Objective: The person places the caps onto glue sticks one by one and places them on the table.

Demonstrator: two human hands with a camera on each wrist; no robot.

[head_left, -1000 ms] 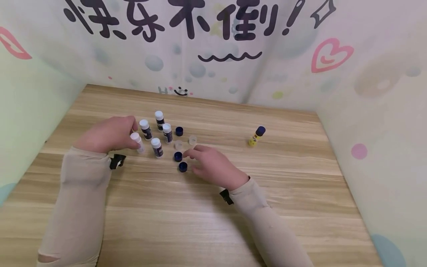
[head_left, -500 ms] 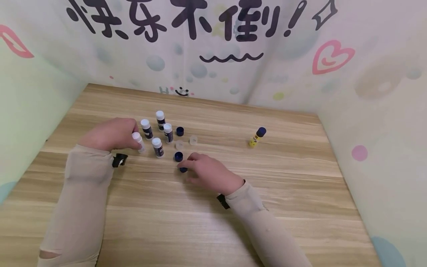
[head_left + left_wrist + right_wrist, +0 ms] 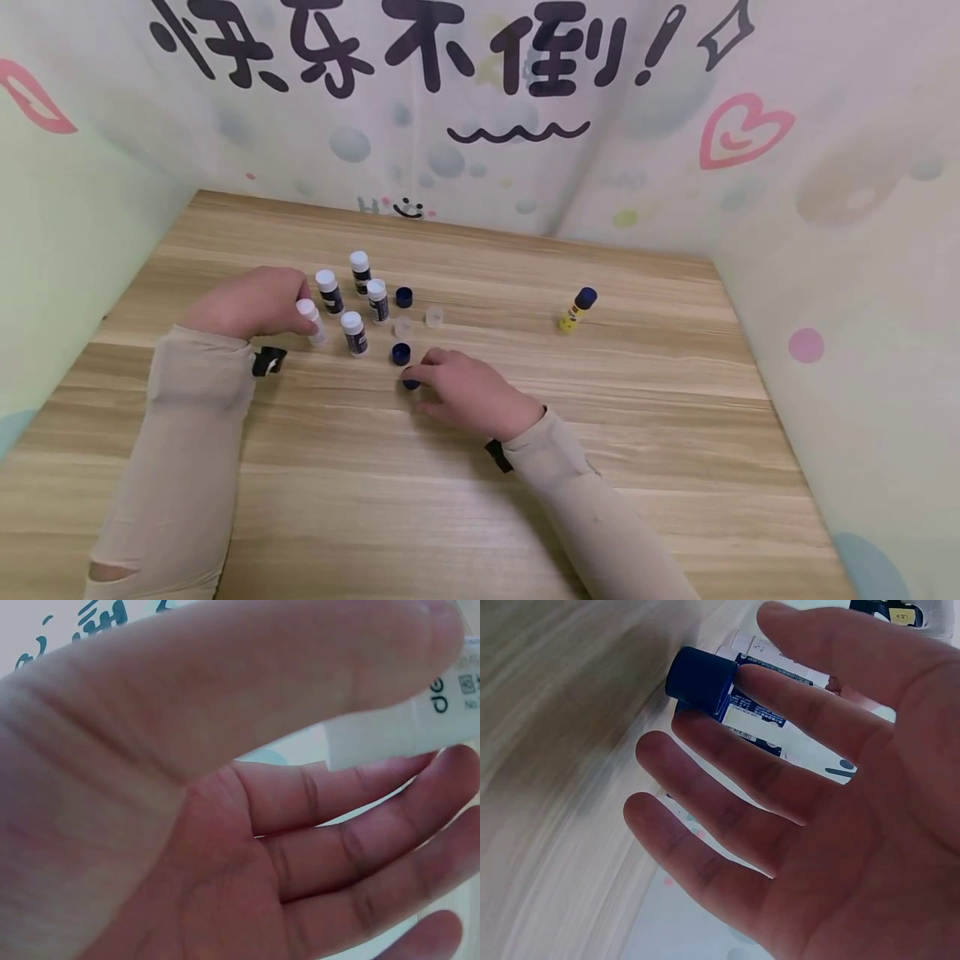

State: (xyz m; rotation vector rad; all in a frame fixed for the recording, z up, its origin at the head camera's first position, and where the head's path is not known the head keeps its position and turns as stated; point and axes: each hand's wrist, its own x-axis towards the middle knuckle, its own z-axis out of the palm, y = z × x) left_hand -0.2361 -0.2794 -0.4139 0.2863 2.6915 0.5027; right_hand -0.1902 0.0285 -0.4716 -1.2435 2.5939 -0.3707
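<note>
Blue cap [image 3: 701, 679] meets the outstretched index finger of the right hand [image 3: 476, 393].

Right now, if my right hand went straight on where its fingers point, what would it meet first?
Your right hand would probably meet the nearest blue cap, though whether they touch is unclear.

My left hand [image 3: 247, 303]: thumb covers part of the white stick [image 3: 375, 739]; left wrist view's right edge cuts its end off. Head view: my right hand [image 3: 476, 392] partly hides a blue cap [image 3: 411, 383]. Yellow stick [image 3: 573, 315]: print too small to read.
</note>
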